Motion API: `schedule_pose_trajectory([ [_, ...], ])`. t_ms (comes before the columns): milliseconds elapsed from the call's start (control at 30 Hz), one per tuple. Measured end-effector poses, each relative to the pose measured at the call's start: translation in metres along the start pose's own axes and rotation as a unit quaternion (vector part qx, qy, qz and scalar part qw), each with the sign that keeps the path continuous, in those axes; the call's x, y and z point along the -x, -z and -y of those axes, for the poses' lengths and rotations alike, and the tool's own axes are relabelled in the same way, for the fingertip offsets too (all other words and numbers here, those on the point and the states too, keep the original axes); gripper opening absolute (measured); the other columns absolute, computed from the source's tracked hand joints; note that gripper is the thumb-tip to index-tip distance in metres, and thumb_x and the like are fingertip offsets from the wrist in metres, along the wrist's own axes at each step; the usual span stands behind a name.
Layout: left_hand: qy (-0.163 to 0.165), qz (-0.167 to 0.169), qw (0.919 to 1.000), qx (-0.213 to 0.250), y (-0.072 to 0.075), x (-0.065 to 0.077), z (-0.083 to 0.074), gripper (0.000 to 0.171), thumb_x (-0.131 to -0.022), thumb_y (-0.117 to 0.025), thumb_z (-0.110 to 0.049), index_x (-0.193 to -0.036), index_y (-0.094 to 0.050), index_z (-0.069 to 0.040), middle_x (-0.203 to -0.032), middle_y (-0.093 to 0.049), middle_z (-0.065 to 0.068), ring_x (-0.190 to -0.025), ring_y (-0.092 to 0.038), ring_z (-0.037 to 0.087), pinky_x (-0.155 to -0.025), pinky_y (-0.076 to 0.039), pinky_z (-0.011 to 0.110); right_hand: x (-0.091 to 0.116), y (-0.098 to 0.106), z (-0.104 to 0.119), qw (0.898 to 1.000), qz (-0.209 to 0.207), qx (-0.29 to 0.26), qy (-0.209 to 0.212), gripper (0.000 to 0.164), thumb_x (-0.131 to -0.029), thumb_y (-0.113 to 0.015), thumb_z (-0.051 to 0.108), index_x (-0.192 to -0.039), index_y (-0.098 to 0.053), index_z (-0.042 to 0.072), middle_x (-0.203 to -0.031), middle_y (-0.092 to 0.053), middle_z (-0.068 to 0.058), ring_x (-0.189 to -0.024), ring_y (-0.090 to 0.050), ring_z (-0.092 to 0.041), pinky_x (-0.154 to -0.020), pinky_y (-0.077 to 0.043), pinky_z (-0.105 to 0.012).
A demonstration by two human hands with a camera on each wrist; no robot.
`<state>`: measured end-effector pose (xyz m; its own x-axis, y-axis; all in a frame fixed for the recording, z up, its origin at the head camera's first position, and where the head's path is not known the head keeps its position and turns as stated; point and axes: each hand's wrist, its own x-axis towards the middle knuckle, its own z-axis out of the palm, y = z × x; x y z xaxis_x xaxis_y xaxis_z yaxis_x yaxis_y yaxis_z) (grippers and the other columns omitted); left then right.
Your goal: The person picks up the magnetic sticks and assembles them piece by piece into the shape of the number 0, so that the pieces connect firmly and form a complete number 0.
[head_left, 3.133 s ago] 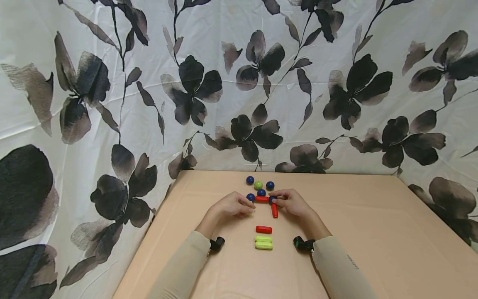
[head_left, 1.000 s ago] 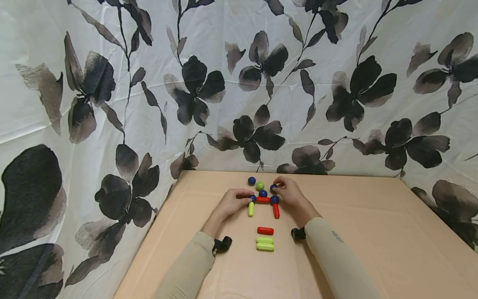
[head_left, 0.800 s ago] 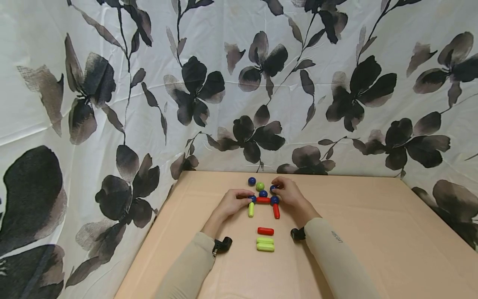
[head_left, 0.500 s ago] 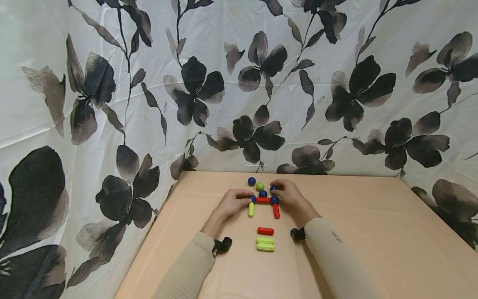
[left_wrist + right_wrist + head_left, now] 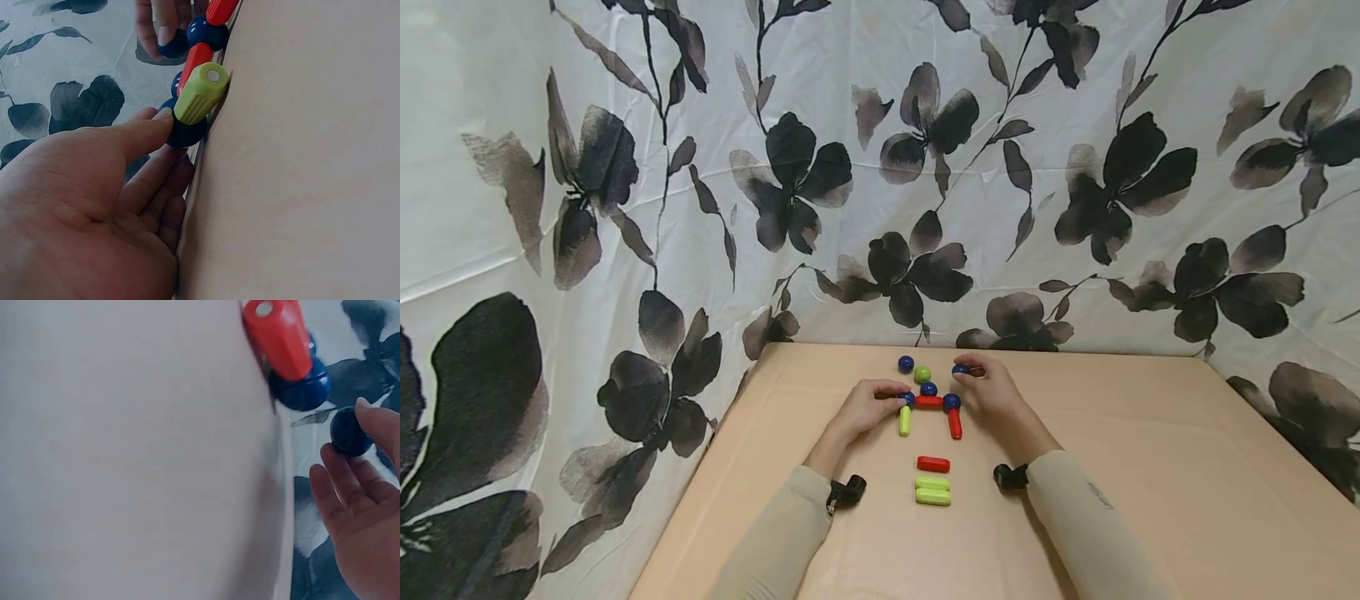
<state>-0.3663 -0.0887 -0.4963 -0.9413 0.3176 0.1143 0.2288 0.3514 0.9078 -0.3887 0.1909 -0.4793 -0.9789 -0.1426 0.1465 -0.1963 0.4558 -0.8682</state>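
Observation:
My left hand (image 5: 861, 410) pinches a blue ball (image 5: 187, 130) between thumb and fingers. A yellow-green magnetic rod (image 5: 203, 92) and a red rod (image 5: 928, 402) meet at this ball. At the red rod's other end is a second blue ball (image 5: 951, 402), from which another red rod (image 5: 955, 423) points toward me. My right hand (image 5: 997, 400) pinches a separate blue ball (image 5: 350, 431) between thumb and fingertips, to the right of the joined pieces and apart from them. Just behind the crossing red rod sits one more blue ball (image 5: 928, 389).
Farther back lie a green ball (image 5: 922, 374) and a blue ball (image 5: 906, 364). Nearer me, a loose red rod (image 5: 933, 463) and two yellow-green rods (image 5: 932, 490) lie on the table (image 5: 1075, 433). A floral cloth (image 5: 880, 192) hangs behind the table's far edge.
The yellow-green rod now shows at the left ball, which my left hand still pinches. My right hand has left the right corner ball, taken the back-right blue ball and just shifted it slightly right.

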Motion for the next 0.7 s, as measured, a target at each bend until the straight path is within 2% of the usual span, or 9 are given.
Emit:
schedule_pose_trajectory([
  [200, -0.002, -0.002, 1.0, 0.004, -0.001, 0.002, -0.002, 0.027, -0.099, -0.07, -0.008, -0.126, -0.076, -0.01, -0.123, -0.075, 0.005, -0.118, -0.065, 0.027, -0.107, -0.049, 0.047, 0.015, 0.004, 0.011, 0.999, -0.012, -0.008, 0.038, 0.03, -0.102, -0.068, 0.02, -0.132, -0.067, 0.014, -0.125, -0.069, -0.011, -0.118, -0.059, -0.031, -0.104, -0.048, -0.048],
  [367, 0.002, 0.0, 1.0, 0.0, -0.001, 0.001, 0.0, 0.027, -0.1, -0.069, -0.009, -0.125, -0.076, -0.012, -0.123, -0.075, 0.003, -0.117, -0.065, 0.024, -0.105, -0.05, 0.043, 0.023, 0.009, 0.014, 0.998, -0.008, -0.007, 0.063, 0.035, -0.099, -0.072, 0.017, -0.134, -0.068, 0.013, -0.128, -0.07, -0.012, -0.114, -0.065, -0.031, -0.1, -0.055, -0.044],
  [467, 0.003, -0.002, 1.0, 0.002, -0.001, 0.001, -0.001, 0.026, -0.099, -0.07, -0.009, -0.123, -0.077, -0.014, -0.122, -0.075, 0.003, -0.117, -0.065, 0.023, -0.104, -0.051, 0.041, 0.026, 0.014, 0.019, 0.997, 0.017, -0.005, 0.073, 0.042, -0.098, -0.074, 0.018, -0.138, -0.066, 0.014, -0.128, -0.071, -0.012, -0.113, -0.066, -0.03, -0.099, -0.055, -0.041],
  [567, 0.001, -0.002, 1.0, 0.0, -0.001, 0.0, -0.001, 0.025, -0.099, -0.071, -0.011, -0.123, -0.078, -0.015, -0.122, -0.075, 0.002, -0.117, -0.065, 0.022, -0.105, -0.05, 0.042, 0.03, 0.022, 0.025, 0.995, 0.063, 0.014, 0.076, 0.045, -0.096, -0.076, 0.021, -0.139, -0.065, 0.013, -0.127, -0.072, -0.01, -0.111, -0.067, -0.027, -0.098, -0.055, -0.038],
  [700, -0.002, -0.001, 1.0, -0.002, -0.001, -0.001, -0.001, 0.027, -0.099, -0.072, -0.011, -0.125, -0.077, -0.011, -0.123, -0.075, 0.003, -0.119, -0.065, 0.023, -0.107, -0.049, 0.045, 0.035, 0.031, 0.031, 0.988, 0.127, 0.049, 0.071, 0.039, -0.094, -0.079, 0.019, -0.131, -0.071, 0.009, -0.122, -0.074, -0.009, -0.105, -0.068, -0.024, -0.095, -0.056, -0.036],
])
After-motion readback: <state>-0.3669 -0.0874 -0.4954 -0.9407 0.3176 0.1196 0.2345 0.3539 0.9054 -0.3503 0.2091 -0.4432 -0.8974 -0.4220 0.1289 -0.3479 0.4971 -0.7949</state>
